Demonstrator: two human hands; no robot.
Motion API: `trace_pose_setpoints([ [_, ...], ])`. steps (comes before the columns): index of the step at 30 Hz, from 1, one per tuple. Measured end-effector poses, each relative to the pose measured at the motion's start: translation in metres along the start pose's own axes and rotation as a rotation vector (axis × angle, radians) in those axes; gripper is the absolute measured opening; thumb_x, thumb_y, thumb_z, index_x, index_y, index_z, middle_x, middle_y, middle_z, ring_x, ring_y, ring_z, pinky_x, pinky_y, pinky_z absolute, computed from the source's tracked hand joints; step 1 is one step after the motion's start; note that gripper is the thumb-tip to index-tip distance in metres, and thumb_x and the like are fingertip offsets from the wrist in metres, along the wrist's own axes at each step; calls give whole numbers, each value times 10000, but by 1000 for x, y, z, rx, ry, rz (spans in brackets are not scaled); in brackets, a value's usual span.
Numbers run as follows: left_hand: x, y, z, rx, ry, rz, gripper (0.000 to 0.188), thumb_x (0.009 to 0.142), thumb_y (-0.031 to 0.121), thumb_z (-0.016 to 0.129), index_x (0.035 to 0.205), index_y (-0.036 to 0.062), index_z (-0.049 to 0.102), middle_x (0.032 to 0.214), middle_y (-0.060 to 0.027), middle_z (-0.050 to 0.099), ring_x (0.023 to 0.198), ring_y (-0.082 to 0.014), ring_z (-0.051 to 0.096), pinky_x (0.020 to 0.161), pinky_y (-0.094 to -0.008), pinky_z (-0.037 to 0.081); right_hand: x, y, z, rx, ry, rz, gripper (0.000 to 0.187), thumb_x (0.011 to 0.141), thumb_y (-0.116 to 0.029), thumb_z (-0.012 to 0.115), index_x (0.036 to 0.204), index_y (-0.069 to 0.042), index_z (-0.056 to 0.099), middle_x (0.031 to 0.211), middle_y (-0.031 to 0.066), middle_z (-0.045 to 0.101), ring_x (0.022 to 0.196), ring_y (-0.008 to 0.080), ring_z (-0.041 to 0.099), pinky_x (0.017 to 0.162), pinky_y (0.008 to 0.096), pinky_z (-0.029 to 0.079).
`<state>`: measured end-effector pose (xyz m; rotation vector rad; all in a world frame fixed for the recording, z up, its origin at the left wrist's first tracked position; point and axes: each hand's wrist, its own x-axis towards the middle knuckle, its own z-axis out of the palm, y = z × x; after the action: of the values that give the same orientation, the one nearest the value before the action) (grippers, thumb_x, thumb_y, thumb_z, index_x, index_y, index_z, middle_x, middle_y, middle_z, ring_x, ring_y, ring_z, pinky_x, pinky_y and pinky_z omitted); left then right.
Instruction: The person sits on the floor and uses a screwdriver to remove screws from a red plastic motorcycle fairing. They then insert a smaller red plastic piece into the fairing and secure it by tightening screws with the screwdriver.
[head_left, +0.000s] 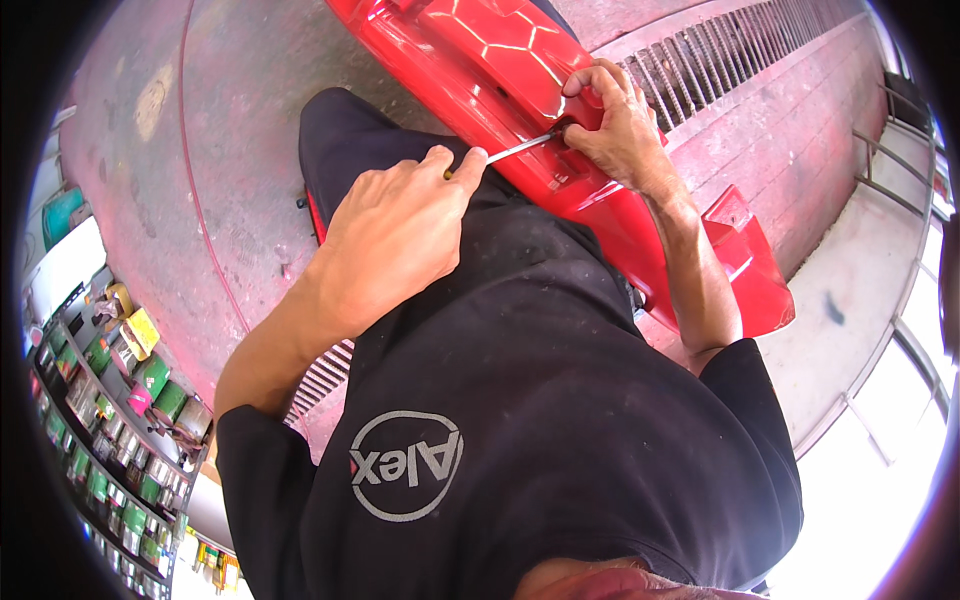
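A long, glossy red vehicle body panel (590, 205) lies slantwise across my lap, its surface moulded with recesses. My left hand (405, 225) is closed round a screwdriver (518, 149); only a bit of its yellowish handle shows, and the thin metal shaft points right to a recess in the panel. At the shaft's tip, my right hand (620, 130) rests on the panel with its fingers curled. Its thumb presses close to the tip, and the index finger is bent above. Whatever lies under the right thumb is too small and hidden to make out.
A floor grating (710, 65) runs beyond the panel at the upper right. On the left, a thin hose or cord (190, 150) crosses the stained floor (130, 190). Shelves (100, 440) with several cans stand at the lower left. Metal rails (890, 160) line the right side.
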<state>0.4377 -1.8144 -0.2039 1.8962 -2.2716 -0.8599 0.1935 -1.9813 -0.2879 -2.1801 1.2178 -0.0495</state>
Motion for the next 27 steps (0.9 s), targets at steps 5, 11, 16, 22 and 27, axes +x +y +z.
trace_pose_setpoints([
  [5, 10, 7, -23, -114, -146, -60, 531, 934, 49, 628, 1455, -46, 593, 1092, -219, 673, 983, -402, 717, 887, -503, 583, -2, -3, 1, -18, 6, -7, 488, 802, -215, 780, 1273, -214, 652, 1597, 122, 499, 1460, 415, 477, 1244, 551, 348],
  [11, 13, -2, -32, -281, -213, 5, 466, 992, 49, 551, 1440, -75, 593, 1053, -236, 691, 908, -410, 699, 854, -498, 564, -7, 5, -2, 161, 20, -50, 432, 854, -222, 734, 1281, -187, 679, 1644, 154, 472, 1510, 415, 440, 1260, 561, 316],
  [16, 37, 8, -63, -505, -533, -195, 478, 1018, 57, 523, 1477, -63, 577, 803, -208, 652, 665, -340, 614, 696, -435, 518, -4, 25, 2, 423, -2, -2, 373, 902, -226, 674, 1269, -165, 706, 1676, 183, 447, 1541, 412, 417, 1268, 587, 285],
  [22, 43, 11, -66, -495, -515, -179, 483, 1007, 65, 545, 1473, -53, 602, 816, -236, 641, 654, -333, 607, 694, -428, 512, -12, 22, 6, 271, 72, -46, 349, 924, -211, 622, 1252, -196, 741, 1670, 202, 458, 1529, 427, 432, 1265, 595, 283],
  [27, 27, 9, -50, -383, -297, -66, 479, 989, 46, 574, 1453, -62, 619, 925, -271, 675, 711, -349, 641, 752, -438, 531, -14, 24, 5, 184, 41, -150, 316, 923, -210, 608, 1166, -244, 806, 1666, 241, 458, 1489, 439, 468, 1244, 596, 319],
])
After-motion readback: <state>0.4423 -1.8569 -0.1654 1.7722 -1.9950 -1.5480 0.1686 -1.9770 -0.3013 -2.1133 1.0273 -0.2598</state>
